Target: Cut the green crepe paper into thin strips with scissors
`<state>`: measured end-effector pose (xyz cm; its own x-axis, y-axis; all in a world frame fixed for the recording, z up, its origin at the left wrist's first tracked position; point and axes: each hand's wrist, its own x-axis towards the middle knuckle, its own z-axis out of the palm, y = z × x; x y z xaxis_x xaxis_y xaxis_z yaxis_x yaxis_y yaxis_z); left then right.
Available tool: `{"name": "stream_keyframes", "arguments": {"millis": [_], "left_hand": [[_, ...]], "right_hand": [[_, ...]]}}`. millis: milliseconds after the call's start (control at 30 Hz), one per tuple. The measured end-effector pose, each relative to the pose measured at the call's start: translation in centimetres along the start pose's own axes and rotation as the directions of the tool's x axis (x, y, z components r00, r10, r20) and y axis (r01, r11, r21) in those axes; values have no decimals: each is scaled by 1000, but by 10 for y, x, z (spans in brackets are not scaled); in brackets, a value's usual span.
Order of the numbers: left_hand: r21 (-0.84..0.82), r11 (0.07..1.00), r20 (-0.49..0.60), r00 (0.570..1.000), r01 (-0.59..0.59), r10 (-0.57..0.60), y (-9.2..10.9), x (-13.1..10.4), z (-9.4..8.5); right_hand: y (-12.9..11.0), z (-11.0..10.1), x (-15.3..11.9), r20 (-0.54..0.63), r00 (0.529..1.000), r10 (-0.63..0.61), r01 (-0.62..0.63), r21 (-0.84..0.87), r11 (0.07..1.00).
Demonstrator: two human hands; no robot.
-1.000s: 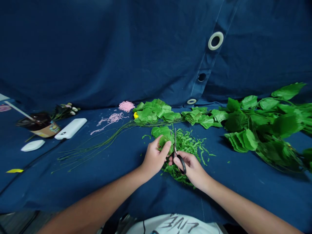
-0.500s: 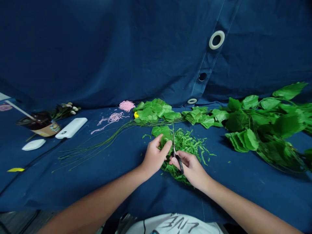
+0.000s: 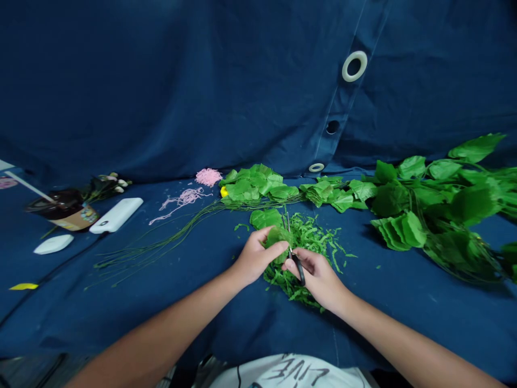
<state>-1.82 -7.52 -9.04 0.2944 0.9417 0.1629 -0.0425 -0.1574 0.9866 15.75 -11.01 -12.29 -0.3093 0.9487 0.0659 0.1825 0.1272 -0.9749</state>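
Our left hand (image 3: 256, 257) pinches a leaf (image 3: 278, 236) between thumb and fingers, while our right hand (image 3: 320, 275) grips the scissors (image 3: 299, 271) by the black handle, blades slightly apart beside the leaf; we hold both over a heap of green scraps (image 3: 313, 237) on the blue cloth (image 3: 121, 302), near another flat leaf (image 3: 263, 216)

Left hand (image 3: 256, 255) pinches green leaf (image 3: 277, 237); right hand (image 3: 318, 276) holds scissors (image 3: 299, 269), slightly parted, beside it. Green clippings (image 3: 313, 235) beneath, between front and back edges of table (image 3: 81, 312). Leaf bunches (image 3: 254, 183) along back edge, pink threads (image 3: 208, 177) just beside them; cup (image 3: 75, 217) toward back left corner.
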Motion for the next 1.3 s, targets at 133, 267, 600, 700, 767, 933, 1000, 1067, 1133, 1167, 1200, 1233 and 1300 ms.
{"name": "stream_keyframes", "arguments": {"millis": [133,267,600,700,767,933,1000,1067,1133,1167,1200,1233,1300], "left_hand": [[23,1000,148,989,-6,3,7,-2,0],[32,999,69,998,8,-10,7,-2,0],[5,1000,-117,993,-20,20,1,1,-4],[54,997,-134,990,-46,53,-1,0,-3],[98,993,-151,986,-63,77,-4,0,-2],[124,992,-179,984,-3,25,-11,-2,1],[152,988,-193,981,2,27,-10,-3,2],[212,977,-199,978,-17,61,-8,-4,3],[301,953,-193,976,-42,104,-5,-4,3],[350,935,-192,974,-51,124,-4,-4,3],[398,916,-194,971,-55,143,-3,-4,3],[441,896,-200,967,-57,160,-3,-4,3],[503,863,-214,959,-57,188,-3,-4,3]], "right_hand": [[1,-1,1,-13,1000,-16,16,15,1000],[-1,-5,2,-27,999,-19,20,38,999],[-8,-9,0,88,996,2,-6,42,999],[-6,-8,-1,105,994,4,-6,22,1000],[-6,-7,-2,104,995,5,-5,7,1000],[-8,-4,-4,96,995,18,-14,-38,999],[-7,-3,-4,93,995,24,-19,-52,998],[-7,-2,-4,83,996,31,-25,-68,997],[-6,-1,-5,71,997,37,-31,-87,996],[-7,0,-5,63,997,40,-34,-94,995],[-7,1,-5,56,998,41,-36,-97,995],[-8,1,-5,51,998,42,-37,-98,994],[-9,2,-6,42,998,43,-38,-101,994]]}}
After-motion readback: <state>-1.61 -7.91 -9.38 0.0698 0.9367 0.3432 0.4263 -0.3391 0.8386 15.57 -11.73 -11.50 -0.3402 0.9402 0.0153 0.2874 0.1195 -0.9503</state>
